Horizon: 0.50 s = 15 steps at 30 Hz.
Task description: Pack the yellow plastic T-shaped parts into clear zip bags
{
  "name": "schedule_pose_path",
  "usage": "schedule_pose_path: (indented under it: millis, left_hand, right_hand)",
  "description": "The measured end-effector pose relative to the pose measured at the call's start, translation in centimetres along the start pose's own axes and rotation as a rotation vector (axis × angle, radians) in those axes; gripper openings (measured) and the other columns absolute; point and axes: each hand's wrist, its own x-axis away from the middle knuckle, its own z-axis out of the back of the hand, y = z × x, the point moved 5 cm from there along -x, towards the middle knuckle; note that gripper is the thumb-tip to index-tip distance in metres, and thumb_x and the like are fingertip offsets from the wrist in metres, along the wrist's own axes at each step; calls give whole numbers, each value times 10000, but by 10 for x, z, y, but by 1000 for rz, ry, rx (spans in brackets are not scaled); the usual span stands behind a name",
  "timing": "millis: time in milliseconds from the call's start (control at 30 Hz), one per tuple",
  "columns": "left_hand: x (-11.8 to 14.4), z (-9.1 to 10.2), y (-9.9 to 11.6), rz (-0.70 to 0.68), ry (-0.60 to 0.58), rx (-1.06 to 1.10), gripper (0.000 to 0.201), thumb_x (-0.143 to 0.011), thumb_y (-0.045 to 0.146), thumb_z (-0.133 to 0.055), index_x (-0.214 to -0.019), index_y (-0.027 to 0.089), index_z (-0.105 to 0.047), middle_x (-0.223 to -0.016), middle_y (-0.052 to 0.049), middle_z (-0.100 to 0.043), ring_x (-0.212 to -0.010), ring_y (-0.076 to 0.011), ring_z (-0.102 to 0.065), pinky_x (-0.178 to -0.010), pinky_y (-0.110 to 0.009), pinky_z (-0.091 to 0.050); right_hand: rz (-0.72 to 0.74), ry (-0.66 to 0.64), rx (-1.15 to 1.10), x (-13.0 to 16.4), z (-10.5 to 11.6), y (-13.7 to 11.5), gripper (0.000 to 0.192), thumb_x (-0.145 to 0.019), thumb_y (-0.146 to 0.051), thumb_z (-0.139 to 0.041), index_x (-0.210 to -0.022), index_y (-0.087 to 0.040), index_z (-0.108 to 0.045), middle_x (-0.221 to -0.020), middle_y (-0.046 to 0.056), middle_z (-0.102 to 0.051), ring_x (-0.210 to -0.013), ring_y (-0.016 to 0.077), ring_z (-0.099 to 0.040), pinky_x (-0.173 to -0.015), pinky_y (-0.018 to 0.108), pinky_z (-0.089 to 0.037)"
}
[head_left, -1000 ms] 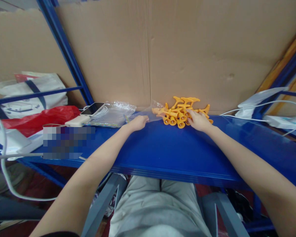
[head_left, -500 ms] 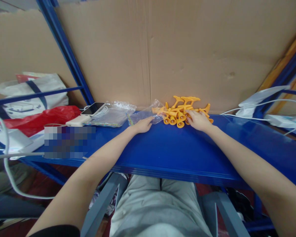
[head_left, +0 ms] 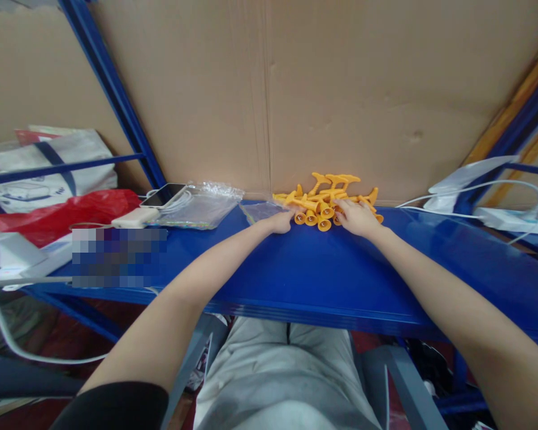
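Both arms stretch out over the blue worktop (head_left: 323,280), right up to the cardboard sheet (head_left: 341,89) standing at its back edge. The left hand (head_left: 281,222) lies low on the surface, fingers loosely curled, its tips touching the near edge of a small clear plastic bag (head_left: 260,210) and sitting just beside the left end of the orange pile; whether it actually pinches the bag I cannot tell. The right hand (head_left: 356,218) rests on the right side of the heap of orange plastic pieces (head_left: 325,200), fingers spread flat and touching them, nothing visibly gripped. That heap lies against the foot of the cardboard, a tangle of little bell-ended stems and flat handles, between the two hands.

Off to the left, a bigger stack of clear bags (head_left: 201,206) lies on the worktop, with a dark phone (head_left: 164,194) and a white power bank (head_left: 135,218) just beside it, a white cable looped between them. Further left sit a red plastic bag (head_left: 49,218) and a white tote (head_left: 40,173). Far right, white cables (head_left: 475,191) trail along a white power strip (head_left: 506,220).
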Motion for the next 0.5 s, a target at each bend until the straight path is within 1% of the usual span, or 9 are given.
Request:
schedule_pose_path:
  millis: [67, 133, 267, 333, 400, 500]
  left_hand:
    - [-8, -3, 5, 9, -19, 30, 817, -713, 35, -505, -1505, 156, -342, -1442, -132, -536, -1309, -230, -530, -1080, -297, -406]
    - [-14, -3, 13, -19, -7, 58, 794, -710, 18, -512, -1480, 161, -381, -1428, -130, -550, -1301, -238, -536, -1092, -321, -404]
    - [-21, -1, 30, -61, 34, 78, 630, -711, -6, -520, -1332, 94, -532, -1367, -165, -592, -1283, -259, -544, -1093, -322, -409]
    - [-25, -1, 35, -56, 39, 64, 549, -725, -1, -519, -1266, 79, -573, -1338, -182, -607, -1263, -269, -558, -1080, -324, -422]
    - [-28, -3, 38, -43, 38, 48, 518, -737, 11, -522, -1248, 78, -575, -1320, -190, -614, -1242, -277, -573, -1057, -335, -443]
    - [-33, -5, 39, -20, 37, 40, 541, -730, 29, -546, -1266, 103, -557, -1314, -175, -620, -1225, -277, -584, -1035, -337, -460]
  right_hand:
    - [0, 8, 3, 0, 0, 1, 495, -946, -274, -334, -1401, -150, -487, -1405, 168, -561, -1254, 314, -554, -1042, 525, -387]
    - [0, 24, 5, -1, 1, 2, 484, -942, -279, -350, -1390, -175, -501, -1384, 151, -583, -1231, 313, -573, -1022, 521, -406]
    - [-24, 31, 6, -1, 3, 2, 465, -937, -280, -372, -1364, -187, -529, -1360, 139, -605, -1190, 316, -601, -1010, 519, -418]
    - [-55, 13, 14, 0, 6, 2, 458, -942, -281, -360, -1351, -183, -542, -1353, 144, -609, -1170, 323, -613, -1000, 522, -425]
    - [-88, -6, 29, 0, 8, 2, 447, -945, -279, -348, -1328, -186, -558, -1324, 151, -628, -1129, 330, -634, -966, 523, -444]
    - [-128, -10, 46, 0, 12, 4, 442, -936, -256, -335, -1306, -214, -574, -1281, 142, -655, -1066, 334, -660, -909, 525, -464]
